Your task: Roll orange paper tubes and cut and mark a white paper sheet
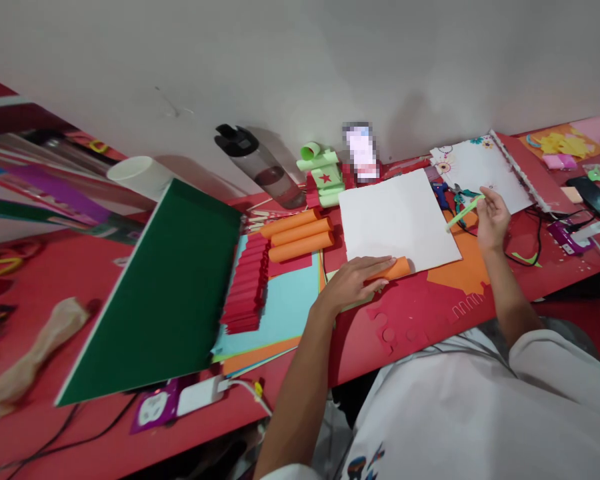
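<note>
My left hand [357,283] lies over an orange paper roll [399,268] at the near edge of a white board [395,213], with its fingers around the roll's left end. Over the board's right side, my right hand [493,217] pinches the upper end of a narrow light green strip [464,214], which looks like paper. The strip's lower end is near the board's right edge; whether it touches cannot be told. Three more orange paper rolls [300,247] lie side by side left of the board, beside a row of folded red paper pieces [247,283].
A dark green panel [180,287] stands tilted at left. Behind are a water bottle [265,167], light green paper rolls [325,175] and a phone [361,152]. Pliers [463,195] and a power strip [570,238] with cables lie right. Another person's arm [40,353] rests far left.
</note>
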`<state>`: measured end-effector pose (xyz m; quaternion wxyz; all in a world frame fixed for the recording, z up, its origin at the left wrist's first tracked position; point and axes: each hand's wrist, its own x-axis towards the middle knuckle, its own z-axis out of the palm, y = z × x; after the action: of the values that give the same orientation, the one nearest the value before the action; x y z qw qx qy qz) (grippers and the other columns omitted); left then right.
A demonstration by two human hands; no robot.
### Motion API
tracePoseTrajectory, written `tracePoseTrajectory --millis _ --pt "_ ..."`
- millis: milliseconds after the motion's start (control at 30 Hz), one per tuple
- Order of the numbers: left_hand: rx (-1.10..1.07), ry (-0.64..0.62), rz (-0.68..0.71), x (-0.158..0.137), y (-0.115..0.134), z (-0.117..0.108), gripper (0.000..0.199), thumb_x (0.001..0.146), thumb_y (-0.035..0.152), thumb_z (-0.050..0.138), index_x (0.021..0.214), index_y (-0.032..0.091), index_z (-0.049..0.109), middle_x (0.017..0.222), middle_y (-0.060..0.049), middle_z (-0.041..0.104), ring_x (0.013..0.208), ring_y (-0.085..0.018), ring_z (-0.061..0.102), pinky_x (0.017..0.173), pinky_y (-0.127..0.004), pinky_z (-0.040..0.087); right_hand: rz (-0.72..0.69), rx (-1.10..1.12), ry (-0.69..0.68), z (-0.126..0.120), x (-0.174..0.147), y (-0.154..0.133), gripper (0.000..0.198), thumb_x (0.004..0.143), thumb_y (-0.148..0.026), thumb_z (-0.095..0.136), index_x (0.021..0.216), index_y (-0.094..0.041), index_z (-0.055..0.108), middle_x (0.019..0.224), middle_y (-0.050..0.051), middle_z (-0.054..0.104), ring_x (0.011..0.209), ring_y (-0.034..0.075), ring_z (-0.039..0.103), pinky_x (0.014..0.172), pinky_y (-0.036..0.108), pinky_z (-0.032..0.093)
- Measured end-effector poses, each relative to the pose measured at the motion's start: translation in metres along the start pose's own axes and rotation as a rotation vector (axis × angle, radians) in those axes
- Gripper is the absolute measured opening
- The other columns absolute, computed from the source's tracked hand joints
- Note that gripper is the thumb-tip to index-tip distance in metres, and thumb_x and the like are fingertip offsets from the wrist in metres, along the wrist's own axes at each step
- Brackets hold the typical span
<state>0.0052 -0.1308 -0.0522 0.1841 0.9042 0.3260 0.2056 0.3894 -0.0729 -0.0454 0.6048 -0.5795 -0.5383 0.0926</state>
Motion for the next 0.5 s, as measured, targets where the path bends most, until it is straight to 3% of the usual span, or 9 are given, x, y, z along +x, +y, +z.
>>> tracePoseTrajectory --millis 133,300,400,500 --pt "-0.005 -0.003 0.008 0.000 0.001 -0.001 0.047 0.109 0.047 0.054 0.154 0.033 0.059 0.150 -0.006 0.068 0.131 -0.027 0.069 0.107 -0.051 0.058 -0.004 0.062 -0.048 -0.002 -0.003 -0.011 0.062 0.099 -0.074 0.051 0.130 -0.022 0.068 0.112 0.015 0.073 0.104 0.031 0.074 0.092 0.048 0.062" --pt "-0.007 0.004 0.011 0.001 0.000 -0.003 0.047 0.109 0.048 0.054 0.154 0.033 0.058 0.150 -0.005 0.068 0.129 -0.027 0.070 0.106 -0.051 0.058 0.074 0.170 -0.274 0.001 -0.011 -0.026 0.057 0.093 -0.076 0.062 0.116 -0.024 0.069 0.117 0.013 0.074 0.103 0.028 0.074 0.092 0.044 0.063" --pt "-0.010 -0.019 0.008 0.001 0.000 -0.002 0.048 0.109 0.050 0.052 0.154 0.035 0.058 0.149 -0.005 0.069 0.130 -0.027 0.069 0.106 -0.051 0.058 0.136 0.212 -0.417 0.007 -0.016 -0.026 0.056 0.093 -0.079 0.059 0.110 -0.026 0.064 0.105 0.010 0.073 0.096 0.024 0.073 0.081 0.038 0.063" --pt "-0.016 -0.026 0.003 0.001 0.000 -0.002 0.049 0.109 0.050 0.051 0.155 0.034 0.058 0.149 -0.005 0.069 0.131 -0.027 0.069 0.107 -0.051 0.058 0.135 0.197 -0.424 0.011 -0.018 -0.020 0.053 0.099 -0.078 0.047 0.112 -0.028 0.058 0.092 0.006 0.066 0.080 0.020 0.068 0.067 0.033 0.058"
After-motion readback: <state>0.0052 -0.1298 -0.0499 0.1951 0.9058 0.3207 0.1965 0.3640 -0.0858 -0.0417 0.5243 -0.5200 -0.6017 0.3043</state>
